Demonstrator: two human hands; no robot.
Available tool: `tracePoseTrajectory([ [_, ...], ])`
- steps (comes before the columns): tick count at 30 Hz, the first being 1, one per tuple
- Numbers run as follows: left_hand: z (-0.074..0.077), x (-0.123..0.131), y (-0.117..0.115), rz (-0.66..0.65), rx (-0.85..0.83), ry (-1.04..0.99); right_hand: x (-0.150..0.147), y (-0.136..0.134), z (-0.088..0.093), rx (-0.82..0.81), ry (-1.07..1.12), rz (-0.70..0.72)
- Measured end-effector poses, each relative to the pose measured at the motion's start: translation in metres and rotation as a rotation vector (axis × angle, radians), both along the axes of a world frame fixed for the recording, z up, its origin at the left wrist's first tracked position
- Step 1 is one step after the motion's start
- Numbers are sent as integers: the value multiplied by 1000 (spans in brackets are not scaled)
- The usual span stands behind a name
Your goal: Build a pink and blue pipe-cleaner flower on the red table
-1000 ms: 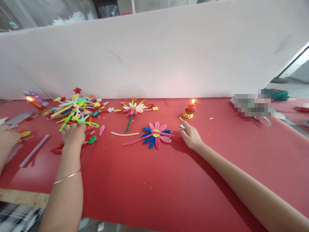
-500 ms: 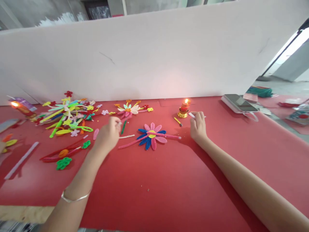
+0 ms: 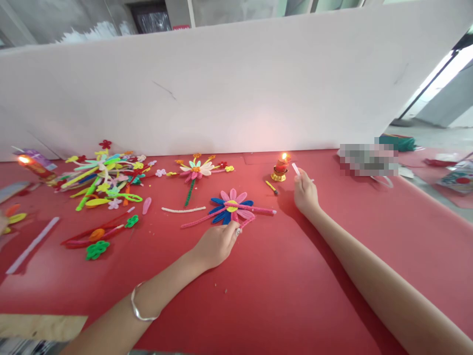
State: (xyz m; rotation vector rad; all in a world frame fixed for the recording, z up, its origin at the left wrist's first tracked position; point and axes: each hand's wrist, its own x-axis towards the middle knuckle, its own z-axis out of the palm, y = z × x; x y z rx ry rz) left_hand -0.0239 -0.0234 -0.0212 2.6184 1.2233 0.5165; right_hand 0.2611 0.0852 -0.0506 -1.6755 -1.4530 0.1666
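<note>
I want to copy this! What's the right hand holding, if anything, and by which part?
The right hand holds a white stick, seemingly near its middle; fingers hide part.

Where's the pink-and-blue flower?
Head view, near the centre: the pink-and-blue flower lies on the red table, just beyond the left hand and left of the gold candle holder.

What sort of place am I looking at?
Probably a makeshift craft workspace: a red table holds a pile of colourful fuzzy stems, a pink-and-blue flower and lit candles.
</note>
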Motion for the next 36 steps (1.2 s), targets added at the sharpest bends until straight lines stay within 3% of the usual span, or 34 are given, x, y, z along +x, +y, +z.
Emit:
tracePoseTrajectory([
  [5, -5, 2, 0, -27, 83, 5, 0, 2, -2, -24, 26, -5],
  [12, 0, -3, 5, -211, 439, 283, -1, 0, 2, -63, 22, -30],
  [15, -4, -4, 5, -246, 485, 342, -1, 1, 4, -67, 15, -13],
  [21, -16, -3, 4, -130, 358, 265, 0, 8, 5, -84, -13, -17],
  [28, -7, 3, 0, -130, 222, 112, 3, 12, 3, -93, -65, -7],
  [36, -3, 3, -1, -36, 64, -40, 3, 14, 0, -86, -83, -21],
])
